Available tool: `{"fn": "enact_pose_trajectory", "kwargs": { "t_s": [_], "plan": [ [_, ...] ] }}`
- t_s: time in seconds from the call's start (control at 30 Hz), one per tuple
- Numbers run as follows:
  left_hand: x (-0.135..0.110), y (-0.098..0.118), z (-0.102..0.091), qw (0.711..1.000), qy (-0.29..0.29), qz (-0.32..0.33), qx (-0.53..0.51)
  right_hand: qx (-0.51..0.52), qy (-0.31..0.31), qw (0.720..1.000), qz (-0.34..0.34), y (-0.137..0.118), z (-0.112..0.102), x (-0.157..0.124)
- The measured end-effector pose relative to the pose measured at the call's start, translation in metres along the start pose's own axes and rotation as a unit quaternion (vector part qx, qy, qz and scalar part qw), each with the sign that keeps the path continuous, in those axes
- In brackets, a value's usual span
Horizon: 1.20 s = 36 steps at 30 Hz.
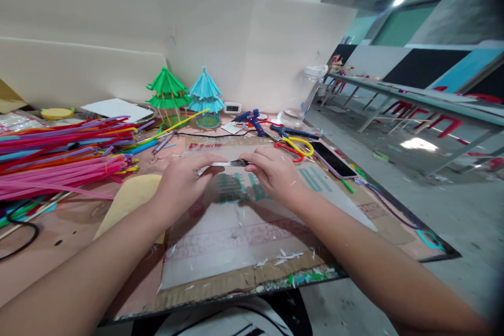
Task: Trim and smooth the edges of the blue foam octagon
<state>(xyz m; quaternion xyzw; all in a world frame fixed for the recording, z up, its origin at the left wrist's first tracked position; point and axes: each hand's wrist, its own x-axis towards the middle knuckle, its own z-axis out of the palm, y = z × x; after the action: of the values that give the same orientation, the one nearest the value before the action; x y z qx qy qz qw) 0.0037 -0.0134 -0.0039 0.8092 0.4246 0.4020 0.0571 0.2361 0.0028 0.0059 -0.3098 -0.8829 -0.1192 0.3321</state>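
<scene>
My left hand (181,181) and my right hand (273,173) meet over a worn cardboard sheet (236,241) on the table. Both are closed in a pinch. My left hand holds a thin pale strip (216,166), perhaps a white straw, lying sideways. My right hand holds a small dark-tipped tool (239,163), perhaps a craft knife, with its tip at the strip's right end. White shavings lie scattered on the cardboard.
A big pile of coloured straws (59,155) lies at the left. Green (168,93) and blue (205,95) straw pavilions stand at the back. A blue glue gun (252,119), scissors (293,144) and a phone (334,160) lie at the right, near the table's edge.
</scene>
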Motion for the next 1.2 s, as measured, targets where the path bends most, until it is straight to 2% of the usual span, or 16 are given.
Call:
{"fn": "enact_pose_trajectory", "kwargs": {
  "t_s": [0.3,0.53,0.8,1.2],
  "plan": [
    [0.0013,-0.0017,-0.0004,1.000,-0.001,-0.009,0.013,0.042,0.014,0.998,0.037,0.0020,0.0007,-0.0015],
    [0.0006,-0.0019,0.0009,1.000,-0.007,-0.003,0.022,0.021,-0.006,1.000,0.011,0.0025,0.0031,-0.0020],
    [0.0001,-0.0021,0.0023,0.999,-0.005,0.019,0.029,0.023,-0.026,0.999,0.016,0.0018,0.0059,-0.0029],
    [0.0011,0.0005,0.0020,1.000,-0.024,-0.011,0.006,0.020,-0.027,0.999,0.027,0.0005,0.0039,-0.0027]
  ]
}}
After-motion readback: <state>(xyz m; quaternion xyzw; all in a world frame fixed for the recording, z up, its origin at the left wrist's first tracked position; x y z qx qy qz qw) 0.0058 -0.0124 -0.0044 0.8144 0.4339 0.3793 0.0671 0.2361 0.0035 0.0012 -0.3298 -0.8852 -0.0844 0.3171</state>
